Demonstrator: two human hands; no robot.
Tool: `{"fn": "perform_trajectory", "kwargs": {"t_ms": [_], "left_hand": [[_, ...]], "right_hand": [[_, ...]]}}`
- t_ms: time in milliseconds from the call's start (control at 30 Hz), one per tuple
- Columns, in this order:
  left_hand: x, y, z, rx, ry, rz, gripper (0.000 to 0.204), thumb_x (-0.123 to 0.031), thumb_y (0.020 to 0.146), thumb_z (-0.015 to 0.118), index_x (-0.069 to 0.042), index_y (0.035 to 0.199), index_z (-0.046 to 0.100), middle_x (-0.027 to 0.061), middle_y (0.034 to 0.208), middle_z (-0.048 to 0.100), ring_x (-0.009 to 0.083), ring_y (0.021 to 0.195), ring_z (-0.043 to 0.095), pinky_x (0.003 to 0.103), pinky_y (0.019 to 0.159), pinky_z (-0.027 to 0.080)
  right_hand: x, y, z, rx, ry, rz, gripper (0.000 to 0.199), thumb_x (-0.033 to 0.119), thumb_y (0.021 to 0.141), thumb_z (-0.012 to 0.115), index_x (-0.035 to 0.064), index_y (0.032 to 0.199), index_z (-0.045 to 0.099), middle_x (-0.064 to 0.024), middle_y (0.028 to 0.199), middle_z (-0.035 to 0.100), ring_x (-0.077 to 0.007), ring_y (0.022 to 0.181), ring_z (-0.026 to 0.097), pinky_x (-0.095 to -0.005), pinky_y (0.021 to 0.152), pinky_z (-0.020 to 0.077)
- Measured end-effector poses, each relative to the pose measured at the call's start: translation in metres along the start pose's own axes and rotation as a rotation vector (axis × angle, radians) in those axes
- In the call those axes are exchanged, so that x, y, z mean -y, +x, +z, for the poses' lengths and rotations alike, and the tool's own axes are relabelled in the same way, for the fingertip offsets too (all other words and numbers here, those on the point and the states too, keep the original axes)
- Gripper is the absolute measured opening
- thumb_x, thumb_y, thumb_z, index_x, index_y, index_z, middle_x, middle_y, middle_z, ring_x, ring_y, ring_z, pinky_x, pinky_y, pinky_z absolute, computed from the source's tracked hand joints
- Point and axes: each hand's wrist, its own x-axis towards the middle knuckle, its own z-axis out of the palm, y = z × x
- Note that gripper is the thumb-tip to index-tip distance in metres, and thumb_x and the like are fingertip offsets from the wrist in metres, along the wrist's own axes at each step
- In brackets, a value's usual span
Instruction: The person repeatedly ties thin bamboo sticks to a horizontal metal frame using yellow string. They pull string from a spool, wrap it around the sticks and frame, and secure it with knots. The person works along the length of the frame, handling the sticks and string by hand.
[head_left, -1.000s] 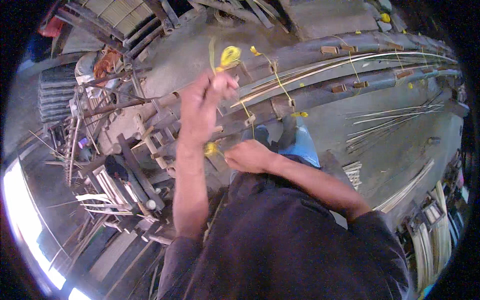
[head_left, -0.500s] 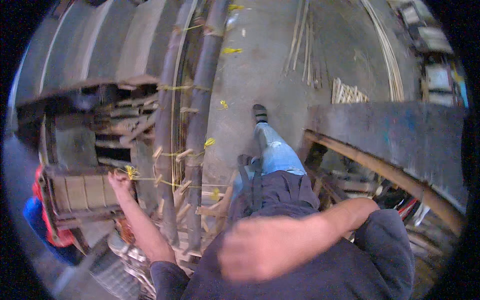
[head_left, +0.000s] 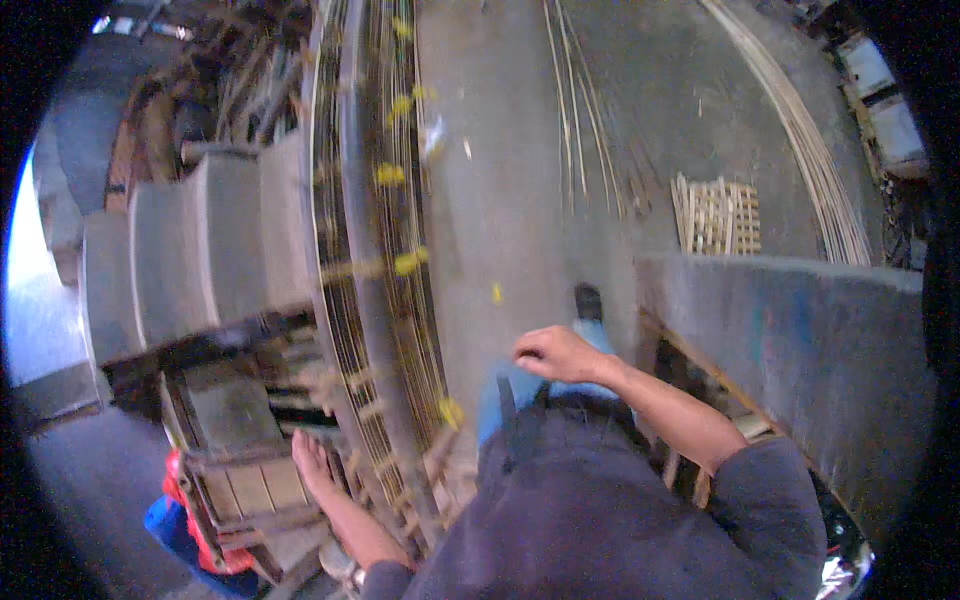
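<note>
The head view has swung along the long bamboo frame [head_left: 375, 260], the left hand [head_left: 312, 458] now lying flat and open on its near end, holding nothing, while the right hand [head_left: 560, 353] rests loosely curled and empty at the blue jeans [head_left: 500, 395]

Two hands: left hand [head_left: 312, 462], right hand [head_left: 556, 352]. One long bamboo-strip bundle [head_left: 375, 250]. One woven lattice panel [head_left: 716, 215], right of the bundle. One shoe [head_left: 588, 300]. Yellow ties: several, blurred, uncountable.

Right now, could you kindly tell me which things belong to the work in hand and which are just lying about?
In hand:
left hand by the long curved bamboo-strip frame with yellow ties
right hand on blue-trousered thigh

Lying about:
small woven bamboo lattice mat
loose thin bamboo strips
</note>
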Motion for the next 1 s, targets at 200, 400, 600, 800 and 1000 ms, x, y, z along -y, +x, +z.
{"fn": "perform_trajectory", "kwargs": {"t_ms": [200, 400, 600, 800, 1000], "left_hand": [[-0.132, 0.036, 0.105, 0.18, -0.033, 0.256, 0.047, -0.037, 0.095, 0.054, -0.016, 0.137, 0.047, 0.0024, 0.141, 0.046, 0.0203, 0.127, 0.045, 0.036, 0.096, 0.036], [-0.225, 0.044, 0.277, 0.267, -0.008, 0.5, 0.036, -0.027, 0.099, 0.05, -0.013, 0.132, 0.051, -0.0004, 0.132, 0.053, 0.0164, 0.12, 0.051, 0.032, 0.094, 0.038], [-0.336, 0.004, 0.47, 0.293, 0.077, 0.69, 0.032, -0.018, 0.1, 0.048, -0.007, 0.13, 0.052, 0.0047, 0.129, 0.055, 0.0168, 0.116, 0.052, 0.031, 0.094, 0.041], [-0.376, 0.037, 0.657, 0.106, 0.472, 1.243, 0.023, -0.009, 0.092, 0.055, 0.001, 0.112, 0.06, 0.0123, 0.12, 0.058, 0.0276, 0.113, 0.054, 0.038, 0.099, 0.043], [-0.36, 0.092, 0.903, 0.223, 0.977, 1.255, 0.028, -0.019, 0.091, 0.056, -0.003, 0.114, 0.057, 0.0156, 0.122, 0.056, 0.03, 0.113, 0.054, 0.045, 0.1, 0.041]], "right_hand": [[-0.254, -0.008, -0.059, -0.79, -0.351, 0.845, 0.021, 0.023, 0.083, 0.057, 0.0064, 0.09, 0.068, -0.0161, 0.092, 0.069, -0.0359, 0.085, 0.066, -0.0429, 0.072, 0.0514], [-0.302, -0.043, -0.076, -0.654, 0.077, 0.955, 0.019, 0.021, 0.084, 0.059, 0.0061, 0.078, 0.069, -0.0085, 0.073, 0.069, -0.0202, 0.063, 0.067, -0.034, 0.062, 0.0519], [-0.352, 0.058, -0.136, -0.8, 0.197, 0.858, 0.014, 0.018, 0.084, 0.06, 0.0067, 0.082, 0.068, -0.0055, 0.068, 0.067, -0.0152, 0.061, 0.066, -0.0312, 0.059, 0.0519], [-0.544, 0.244, -0.252, -0.673, -0.051, 0.892, 0.024, 0.022, 0.088, 0.053, 0.0044, 0.08, 0.067, -0.0129, 0.066, 0.065, -0.0231, 0.061, 0.065, -0.0364, 0.059, 0.0501], [-0.733, 0.393, -0.422, -1.024, -0.318, 0.664, 0.039, 0.031, 0.088, 0.052, -0.0002, 0.068, 0.063, -0.0186, 0.062, 0.062, -0.0344, 0.059, 0.06, -0.0456, 0.056, 0.0453]]}}
